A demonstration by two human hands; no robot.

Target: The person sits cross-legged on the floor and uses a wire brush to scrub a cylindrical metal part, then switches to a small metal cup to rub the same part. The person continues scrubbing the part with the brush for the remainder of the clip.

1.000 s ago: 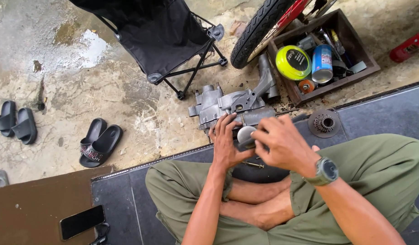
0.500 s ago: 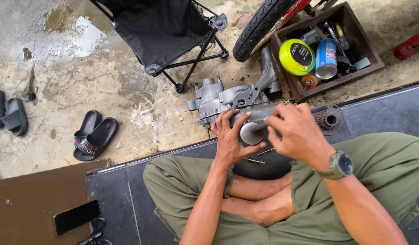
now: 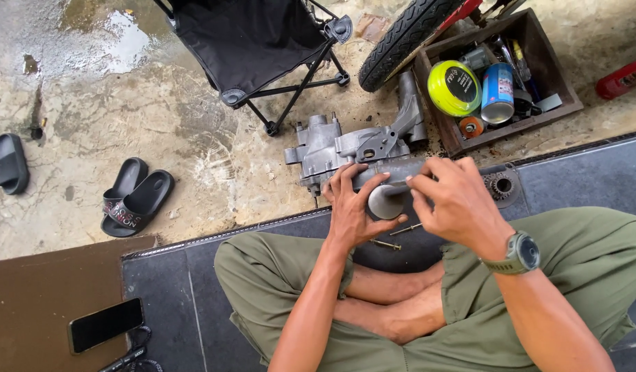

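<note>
Two bare hands on one grey metal cylinder part (image 3: pixel 389 186), held just above the lap of a person sitting cross-legged in olive trousers on a dark mat (image 3: pixel 580 172). Left hand (image 3: pixel 351 207) wraps the part from its left side, fingers curled over the top, thumb under near the round end face; grip pressed tight on the part. Right hand (image 3: pixel 457 201), w/ watch (image 3: pixel 523 253) on the wrist, comes from the right side, fingers closed over the part's upper edge, pinching it; exact fingertip contact partly hidden. Round end face of the part points toward the camera, between both grips. Just beyond the grip, touching or nearly touching the part (can't tell which): grey cast engine casing (image 3: pixel 352 145) on the concrete floor. Below the grip, on the mat btw the knees: two small bolts (image 3: pixel 394 238). Right of the grip, near: small gear (image 3: pixel 500 184) at the mat edge. Further up-right: wooden box (image 3: pixel 442 124) w/ a yellow-green round tin (image 3: pixel 454 87), a blue can (image 3: pixel 498 93) + misc tools. Tyre (image 3: pixel 400 41) beside the box. Far up-left of the grip: black folding chair (image 3: pixel 249 41). Well left: black sandals (image 3: pixel 135 196). Down-left, well apart: phone (image 3: pixel 105 325) on a brown board (image 3: pixel 35 296).
</note>
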